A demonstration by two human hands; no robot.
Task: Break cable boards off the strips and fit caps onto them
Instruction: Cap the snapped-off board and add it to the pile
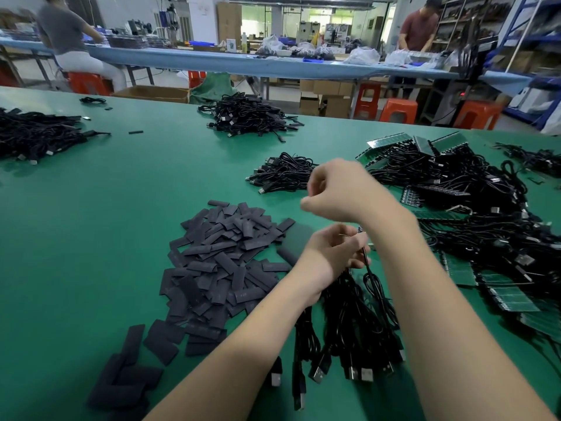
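A loose heap of flat, dark grey caps (223, 262) lies spread on the green table, left of centre, with a few strays nearer the front edge. Green board strips (504, 294) lie at the right, some flat and overlapping, others half buried under a tangle of black cables (473, 208) attached to them, with more strips (391, 144) poking out at the far side of that tangle. A bundle of black cables with plugs (349, 326) lies in front, plugs pointing toward the near edge, its top end gathered in the left hand.
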